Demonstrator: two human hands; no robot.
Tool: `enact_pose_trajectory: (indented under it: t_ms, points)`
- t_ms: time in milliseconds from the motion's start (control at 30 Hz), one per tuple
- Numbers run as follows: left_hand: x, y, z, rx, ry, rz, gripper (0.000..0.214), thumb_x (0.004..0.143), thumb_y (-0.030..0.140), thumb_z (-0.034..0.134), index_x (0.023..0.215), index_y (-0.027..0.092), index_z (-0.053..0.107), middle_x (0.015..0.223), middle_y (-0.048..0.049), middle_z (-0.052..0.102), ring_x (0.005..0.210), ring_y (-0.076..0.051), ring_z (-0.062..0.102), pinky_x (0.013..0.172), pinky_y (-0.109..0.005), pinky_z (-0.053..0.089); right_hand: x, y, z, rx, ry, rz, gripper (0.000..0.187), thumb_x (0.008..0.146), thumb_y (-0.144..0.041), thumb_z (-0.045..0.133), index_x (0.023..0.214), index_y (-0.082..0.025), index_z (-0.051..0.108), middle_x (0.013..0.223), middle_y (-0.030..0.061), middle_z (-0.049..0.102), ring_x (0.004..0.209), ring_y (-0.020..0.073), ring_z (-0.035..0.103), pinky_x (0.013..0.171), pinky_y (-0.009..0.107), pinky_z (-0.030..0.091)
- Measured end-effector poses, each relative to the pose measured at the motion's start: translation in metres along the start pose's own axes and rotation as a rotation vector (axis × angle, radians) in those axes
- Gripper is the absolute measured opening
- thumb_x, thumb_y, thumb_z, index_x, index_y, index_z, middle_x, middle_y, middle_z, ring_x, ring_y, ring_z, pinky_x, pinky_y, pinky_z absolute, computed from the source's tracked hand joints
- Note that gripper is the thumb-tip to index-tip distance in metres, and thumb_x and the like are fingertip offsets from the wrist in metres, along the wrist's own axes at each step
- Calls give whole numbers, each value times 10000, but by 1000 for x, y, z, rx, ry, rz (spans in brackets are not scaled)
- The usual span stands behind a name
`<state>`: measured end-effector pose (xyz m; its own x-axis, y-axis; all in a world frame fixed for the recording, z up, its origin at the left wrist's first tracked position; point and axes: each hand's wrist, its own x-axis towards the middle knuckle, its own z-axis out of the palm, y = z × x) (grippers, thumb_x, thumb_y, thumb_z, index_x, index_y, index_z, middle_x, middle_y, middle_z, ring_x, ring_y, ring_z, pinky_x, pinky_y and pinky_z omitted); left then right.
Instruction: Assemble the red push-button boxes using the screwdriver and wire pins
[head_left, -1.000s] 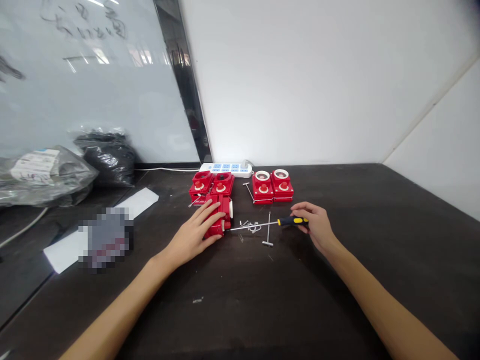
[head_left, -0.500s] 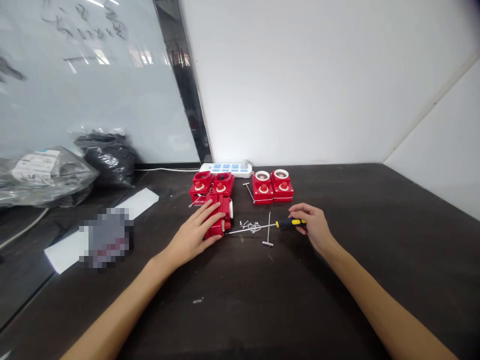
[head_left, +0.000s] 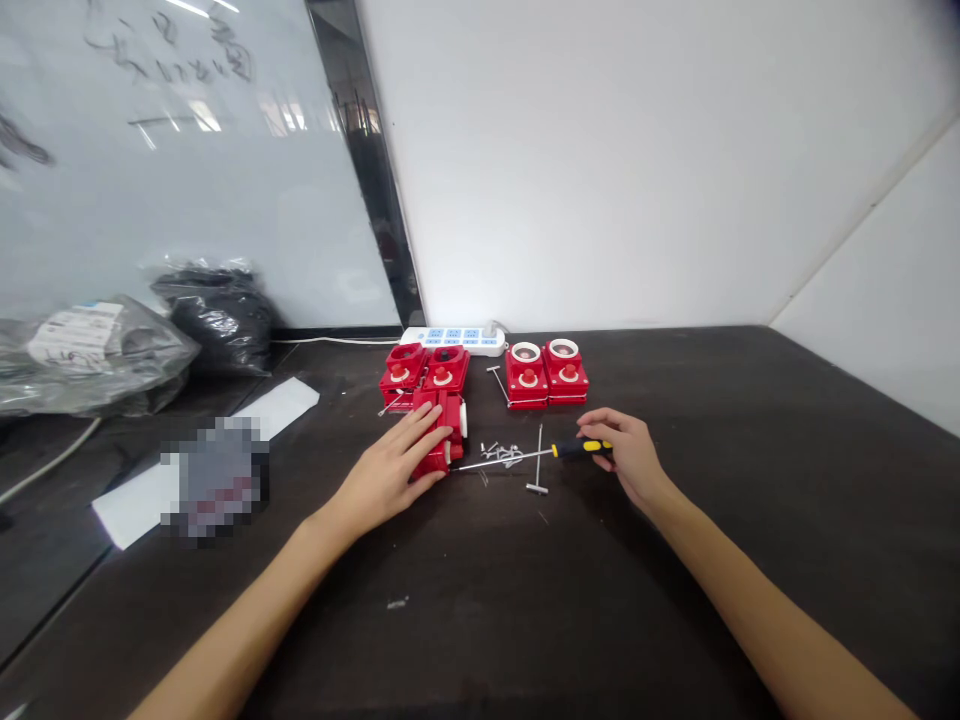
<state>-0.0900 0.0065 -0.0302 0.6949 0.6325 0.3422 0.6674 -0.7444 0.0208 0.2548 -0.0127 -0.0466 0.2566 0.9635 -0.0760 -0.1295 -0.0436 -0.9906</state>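
Observation:
My left hand (head_left: 386,468) is closed over a red alarm box (head_left: 451,412) that lies on its side on the dark table. The box's white ring and red knob face right, and the fingers partly cover it. In my right hand (head_left: 630,452) is a screwdriver (head_left: 574,449) with a black and yellow handle. Its long shaft points left, and the tip meets the box's lower right corner, though the exact contact is too small to tell. Several loose screws (head_left: 501,453) lie by the shaft. A small T-shaped metal tool (head_left: 538,488) lies under or beside the shaft.
Behind my left hand stand two red boxes, one (head_left: 442,376) with a black part inside its ring. Two more, with white rings (head_left: 563,349), stand to the right. A white power strip (head_left: 420,341) lies against the wall. Plastic bags (head_left: 214,315) and white paper (head_left: 289,402) occupy the left.

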Motion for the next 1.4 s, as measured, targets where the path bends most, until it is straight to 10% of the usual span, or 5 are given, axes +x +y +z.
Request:
enact_pose_trajectory:
  t_ms: [833, 1167, 1400]
  points:
    - [-5, -4, 3, 6, 57, -30, 524, 934, 407, 545, 1422, 249, 435, 1571, -72, 301, 1404, -275, 361, 1098, -461, 422, 4, 5, -4, -18, -33, 112, 279, 634, -356, 754, 788, -143, 659, 655, 6, 620, 307, 44, 403, 296, 185, 154]
    - [-7, -9, 6, 37, 128, 3, 520, 916, 415, 576, 1389, 220, 480, 1527, -103, 383, 1370, -285, 417, 1072, -461, 453, 5, 6, -2, 42, -17, 141, 413, 620, -458, 815, 809, -148, 618, 536, -37, 543, 345, 73, 468, 311, 185, 312]
    - [-6, -9, 5, 44, 163, -3, 504, 897, 424, 601, 1352, 221, 521, 1489, -104, 443, 1320, -283, 486, 1032, -439, 495, 6, 5, -6, -200, -55, 162, 426, 772, -578, 615, 782, -152, 613, 434, -13, 531, 278, 108, 448, 279, 202, 295]
